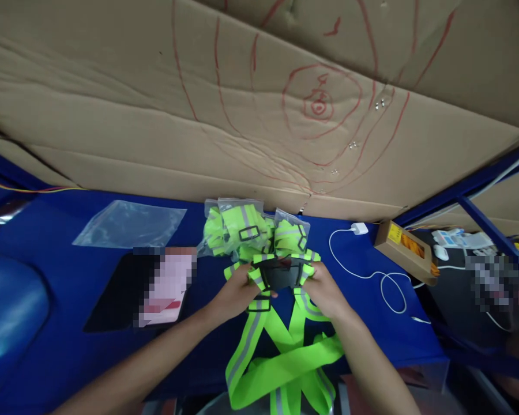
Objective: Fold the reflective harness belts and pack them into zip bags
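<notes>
Both my hands hold a neon-green reflective harness (285,357) with grey stripes, one at each side of its large black buckle (282,273). My left hand (237,290) is closed on the strap at the buckle's left end, near a black slide adjuster (258,304). At the right end, my right hand (324,287) grips the other strap. Looped straps hang below the buckle toward the table's front edge. Just behind my hands lie several clear bags (244,222) with folded green straps inside. Most of my fingertips are hidden by the straps and buckle.
On the blue table (225,351), an empty clear bag (130,225) lies at the back left, beyond a blurred phone (168,288) on a black pad (112,294). A white charger cable (350,259) and a cardboard box (404,251) are at right. A cardboard wall (242,104) stands behind.
</notes>
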The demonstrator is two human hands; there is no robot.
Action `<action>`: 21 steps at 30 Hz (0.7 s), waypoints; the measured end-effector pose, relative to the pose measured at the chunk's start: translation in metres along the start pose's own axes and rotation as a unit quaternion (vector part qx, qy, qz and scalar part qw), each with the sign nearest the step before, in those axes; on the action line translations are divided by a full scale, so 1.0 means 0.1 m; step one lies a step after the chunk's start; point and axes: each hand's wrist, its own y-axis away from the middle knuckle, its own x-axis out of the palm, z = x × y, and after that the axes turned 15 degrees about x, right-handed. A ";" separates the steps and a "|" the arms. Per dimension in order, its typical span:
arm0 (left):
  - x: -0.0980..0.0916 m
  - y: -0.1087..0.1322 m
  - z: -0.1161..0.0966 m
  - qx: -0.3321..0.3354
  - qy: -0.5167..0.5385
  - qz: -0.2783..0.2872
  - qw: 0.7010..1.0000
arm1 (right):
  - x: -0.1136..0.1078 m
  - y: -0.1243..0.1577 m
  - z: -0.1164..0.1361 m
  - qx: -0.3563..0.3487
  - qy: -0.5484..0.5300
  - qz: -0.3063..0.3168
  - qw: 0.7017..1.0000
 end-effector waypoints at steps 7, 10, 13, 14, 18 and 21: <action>0.07 0.01 -0.02 0.044 -0.021 -0.020 0.999 | 0.15 -0.03 -0.02 -0.039 0.081 -0.041 0.995; 0.07 0.02 -0.07 0.037 -0.010 -0.022 0.999 | 0.17 -0.04 0.00 -0.058 0.134 -0.059 0.988; 0.04 -0.01 -0.09 0.048 -0.015 -0.004 0.999 | 0.09 -0.05 0.13 -0.067 0.161 -0.061 0.983; 0.03 -0.02 -0.09 0.053 -0.018 -0.002 0.998 | 0.04 -0.05 0.20 -0.059 0.158 -0.037 0.985; 0.03 -0.08 -0.04 0.033 0.010 -0.024 0.999 | -0.17 -0.05 0.46 -0.015 0.169 0.096 0.981; 0.06 -0.12 -0.03 0.002 0.055 -0.086 0.995 | -0.23 -0.08 0.53 -0.023 0.164 0.121 0.979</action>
